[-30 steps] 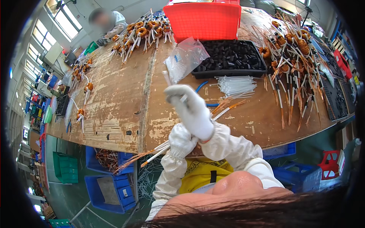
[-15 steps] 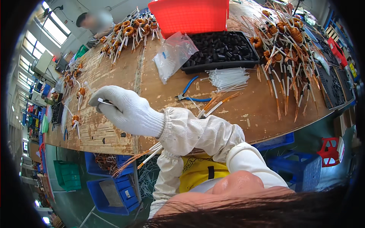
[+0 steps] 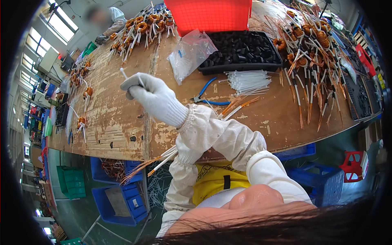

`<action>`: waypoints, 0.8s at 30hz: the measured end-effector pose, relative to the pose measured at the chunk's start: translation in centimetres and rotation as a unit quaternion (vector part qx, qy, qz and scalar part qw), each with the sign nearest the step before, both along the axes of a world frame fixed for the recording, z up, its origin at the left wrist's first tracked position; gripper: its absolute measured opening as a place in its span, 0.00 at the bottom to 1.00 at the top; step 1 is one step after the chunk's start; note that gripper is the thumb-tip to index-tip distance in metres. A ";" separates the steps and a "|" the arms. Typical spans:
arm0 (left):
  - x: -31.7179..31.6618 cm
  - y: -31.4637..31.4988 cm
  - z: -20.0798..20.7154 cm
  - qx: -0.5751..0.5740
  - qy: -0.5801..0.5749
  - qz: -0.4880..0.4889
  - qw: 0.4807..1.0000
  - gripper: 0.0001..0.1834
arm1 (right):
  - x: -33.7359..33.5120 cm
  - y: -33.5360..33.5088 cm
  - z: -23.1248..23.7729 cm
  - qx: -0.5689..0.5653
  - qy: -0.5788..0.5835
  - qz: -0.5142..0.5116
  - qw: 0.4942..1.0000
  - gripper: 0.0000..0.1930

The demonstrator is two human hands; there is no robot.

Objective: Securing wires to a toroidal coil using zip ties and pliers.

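Observation:
My right hand, in a white knit glove, is raised over the table with its fingers closed on a thin white cable tie; the tie's end sticks up past the fingertips. My right forearm crosses in front of my left hand; only a bit of white glove at its cuff shows, the fingers are hidden. White-sleeved wires with bare copper ends stick out to the left beside that hand, and similar wires show beyond the right forearm. What joins them is hidden.
Blue-handled cutters lie near a pile of white cable ties. Behind are a black tray of black pieces, a plastic bag and a red basket. Copper coils are heaped right, others far left, near another person.
My right hand has moved up and to the right with the cable tie. The wires by my left hand have shifted slightly up. The other person has shifted a little.

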State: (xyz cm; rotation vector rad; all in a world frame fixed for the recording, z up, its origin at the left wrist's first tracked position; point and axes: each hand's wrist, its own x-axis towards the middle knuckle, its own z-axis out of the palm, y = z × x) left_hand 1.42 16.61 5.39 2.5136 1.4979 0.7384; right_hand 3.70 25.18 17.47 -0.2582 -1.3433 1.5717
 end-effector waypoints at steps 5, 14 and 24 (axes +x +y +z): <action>0.0 1.0 0.5 0.001 0.003 -0.017 1.000 0.13 | 0.4 -1.4 0.2 0.050 -0.093 0.009 0.994 0.12; 0.6 1.2 0.7 0.011 0.007 -0.030 0.999 0.12 | 4.0 -4.6 -2.4 0.155 -0.159 0.049 0.974 0.21; 0.5 -0.6 -0.5 -0.041 -0.049 0.093 0.994 0.09 | 20.9 -7.3 -8.9 -0.183 -0.250 0.188 0.932 0.09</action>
